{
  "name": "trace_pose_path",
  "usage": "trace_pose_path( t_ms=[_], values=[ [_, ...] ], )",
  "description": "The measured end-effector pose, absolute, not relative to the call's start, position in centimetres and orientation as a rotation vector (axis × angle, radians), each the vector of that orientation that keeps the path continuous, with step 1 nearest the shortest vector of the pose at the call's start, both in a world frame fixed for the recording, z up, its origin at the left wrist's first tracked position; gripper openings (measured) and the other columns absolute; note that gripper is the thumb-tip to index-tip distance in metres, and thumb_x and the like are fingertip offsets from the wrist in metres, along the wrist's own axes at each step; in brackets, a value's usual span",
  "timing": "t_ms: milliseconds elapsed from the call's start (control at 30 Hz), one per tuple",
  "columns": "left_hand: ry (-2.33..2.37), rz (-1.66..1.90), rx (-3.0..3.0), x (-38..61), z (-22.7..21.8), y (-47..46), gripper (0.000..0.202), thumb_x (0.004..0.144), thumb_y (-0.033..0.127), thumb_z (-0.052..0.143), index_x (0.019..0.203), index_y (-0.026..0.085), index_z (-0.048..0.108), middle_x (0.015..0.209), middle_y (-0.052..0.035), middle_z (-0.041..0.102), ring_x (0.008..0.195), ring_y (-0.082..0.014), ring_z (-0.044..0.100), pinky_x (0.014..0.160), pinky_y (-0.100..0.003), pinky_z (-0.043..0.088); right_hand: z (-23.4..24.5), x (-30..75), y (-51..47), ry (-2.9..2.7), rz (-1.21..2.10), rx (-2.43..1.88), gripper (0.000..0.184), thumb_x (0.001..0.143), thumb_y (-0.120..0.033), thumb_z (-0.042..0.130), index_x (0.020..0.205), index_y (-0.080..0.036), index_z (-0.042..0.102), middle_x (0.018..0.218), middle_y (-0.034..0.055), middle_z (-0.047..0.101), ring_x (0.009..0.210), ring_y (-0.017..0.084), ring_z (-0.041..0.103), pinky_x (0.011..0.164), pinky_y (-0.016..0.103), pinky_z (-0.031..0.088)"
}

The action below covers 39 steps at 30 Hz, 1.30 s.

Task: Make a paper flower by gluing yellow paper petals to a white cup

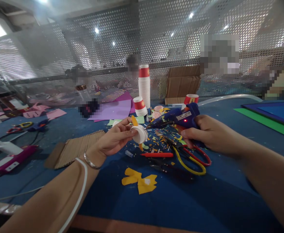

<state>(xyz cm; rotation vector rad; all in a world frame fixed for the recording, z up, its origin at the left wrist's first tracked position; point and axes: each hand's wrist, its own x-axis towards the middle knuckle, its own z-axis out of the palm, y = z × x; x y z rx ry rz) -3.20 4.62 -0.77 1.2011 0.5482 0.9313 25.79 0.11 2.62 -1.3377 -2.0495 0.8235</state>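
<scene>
Between the thumb and fingers of my left hand (116, 137) is a small round white paper piece (140, 134), with orange paper strips (134, 121) sticking out above and below it. My right hand (202, 131) is wrapped round a blue glue gun (180, 116) with a small red light lit. The gun's nozzle points left and meets the edge of the white piece, or nearly so; actual contact I cannot tell. Below the hands are a red marker (157, 155), scissors with red and yellow handles (180, 160), and cut orange paper pieces (147, 184).
A tall stack of paper cups (144, 87) and a shorter red-and-white cup stack (140, 106) stand ahead. Coloured scraps litter the blue table (192, 200). Corrugated cardboard (78, 147) and a magenta power strip (13, 158) lie left. Green sheets (265, 123) lie right. A perforated metal screen closes the back.
</scene>
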Motion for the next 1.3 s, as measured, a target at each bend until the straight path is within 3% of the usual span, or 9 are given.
trace_pose_path(
  t_ms=[633, 1067, 1300],
  values=[
    [0.503, 0.947, 1.234, -3.02, -0.82, 4.79, 0.018, 0.077, 0.014, 0.081, 0.091, 0.019, 0.070, 0.079, 0.0012, 0.070, 0.075, -0.0098, 0.064, 0.070, -0.019, 0.048, 2.80, 25.81, 0.13, -2.094, 0.743, -1.368, 0.039, 0.082, -0.029, 0.055, 0.044, -0.021, 0.053, 0.050, 0.0047, 0.059, 0.048, 0.016, 0.052, 0.050, 0.030, 0.040],
    [0.530, 1.104, 1.388, -2.92, -0.19, 4.48, 0.022, 0.075, 0.015, 0.083, 0.091, 0.019, 0.069, 0.082, 0.0022, 0.070, 0.078, -0.0094, 0.063, 0.072, -0.018, 0.048, 2.73, 25.43, 0.17, -2.035, 0.541, -1.331, 0.026, 0.075, -0.036, 0.053, 0.054, -0.024, 0.043, 0.052, 0.0004, 0.051, 0.050, 0.015, 0.044, 0.048, 0.030, 0.034],
    [0.483, 1.125, 1.175, -2.86, -0.47, 4.69, 0.024, 0.074, 0.015, 0.082, 0.095, 0.019, 0.072, 0.089, 0.0010, 0.073, 0.084, -0.0099, 0.066, 0.080, -0.017, 0.051, 2.69, 25.46, -0.28, -1.903, 0.658, -1.392, 0.028, 0.075, -0.043, 0.055, 0.058, -0.023, 0.048, 0.050, -0.0007, 0.050, 0.048, 0.014, 0.043, 0.048, 0.030, 0.035]
  ],
)
